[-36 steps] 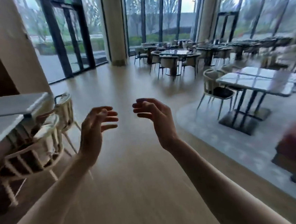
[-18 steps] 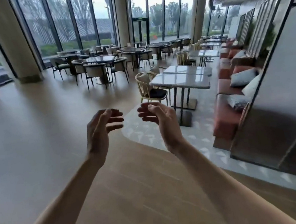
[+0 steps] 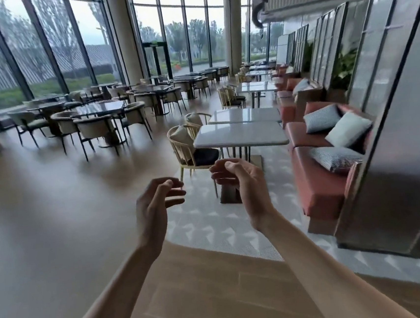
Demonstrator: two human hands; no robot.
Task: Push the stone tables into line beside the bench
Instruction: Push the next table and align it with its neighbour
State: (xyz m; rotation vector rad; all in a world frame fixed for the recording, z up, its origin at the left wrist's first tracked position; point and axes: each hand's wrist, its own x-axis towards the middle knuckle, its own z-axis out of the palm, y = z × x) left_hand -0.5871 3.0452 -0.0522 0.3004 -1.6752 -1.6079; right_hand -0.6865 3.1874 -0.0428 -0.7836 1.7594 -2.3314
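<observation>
Just beyond the right hand (image 3: pixel 242 181), the nearest stone tabletop (image 3: pixel 240 135) looks polished, pale and glossy. Right of it, the bench (image 3: pixel 315 174) wears smooth reddish upholstery with woven cloth cushions (image 3: pixel 347 129). Under both hands, matt wood-look floor (image 3: pixel 56 225).

White stone tables (image 3: pixel 240 136) with pale grey sheen stand at centre frame beside a terracotta-red bench (image 3: pixel 316 182) at right. The bench carries a pale mint cushion (image 3: pixel 347 132) and two finely checked grey cushions (image 3: pixel 321 118). A straw-yellow chair (image 3: pixel 184 146) has a black seat. The carpet (image 3: pixel 209 220) at centre is grey with white triangles; the floor (image 3: pixel 56 225) at left is warm brown wood. Dark tables (image 3: pixel 100 109) fill the upper left.
</observation>
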